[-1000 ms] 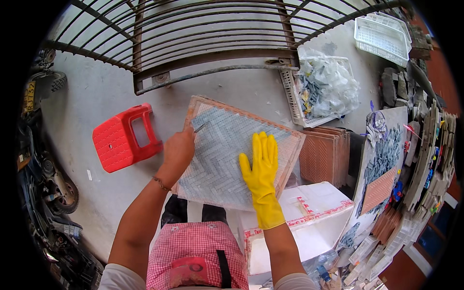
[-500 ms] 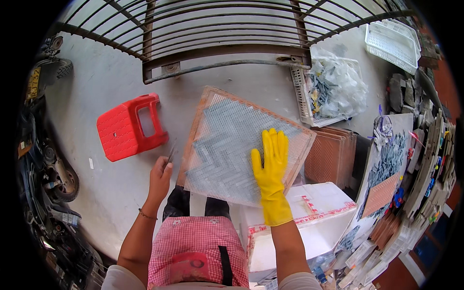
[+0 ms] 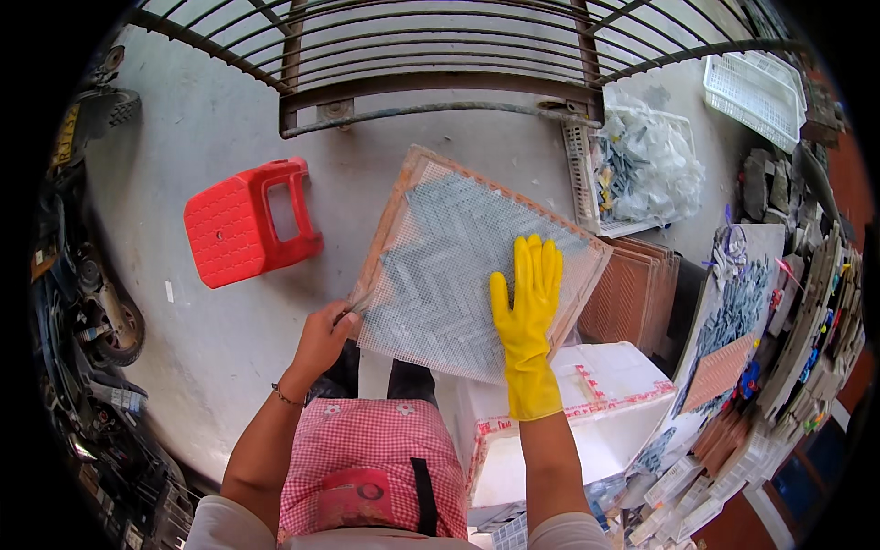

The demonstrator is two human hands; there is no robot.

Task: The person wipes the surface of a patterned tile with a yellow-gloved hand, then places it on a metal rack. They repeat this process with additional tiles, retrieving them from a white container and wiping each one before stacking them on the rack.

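A square terracotta-coloured tray (image 3: 389, 213) lies tilted in front of me, holding grey-blue strips (image 3: 458, 229) in a herringbone pattern. White mesh (image 3: 403, 344) covers the strips and overhangs the near edge. My right hand (image 3: 529, 307), in a yellow rubber glove, rests flat on the mesh near its right side, fingers stretched out. My bare left hand (image 3: 328, 337) is closed around a thin, pointed metal tool (image 3: 359, 304) at the tray's left corner. The tool's tip reaches over the mesh edge; its exact kind is unclear.
A red plastic stool (image 3: 243, 225) stands left. Beneath the tray's near right is a white foam box (image 3: 559, 422). Stacked terracotta trays (image 3: 628, 293) and a white crate (image 3: 579, 170) of strips and plastic sit right. A metal rack (image 3: 440, 82) stands ahead; motorbikes (image 3: 101, 312) line the left.
My left hand with the metal tool has moved right and slightly down, from beside the tray to its left corner. My right hand remains flat on the mesh. The view has shifted slightly.
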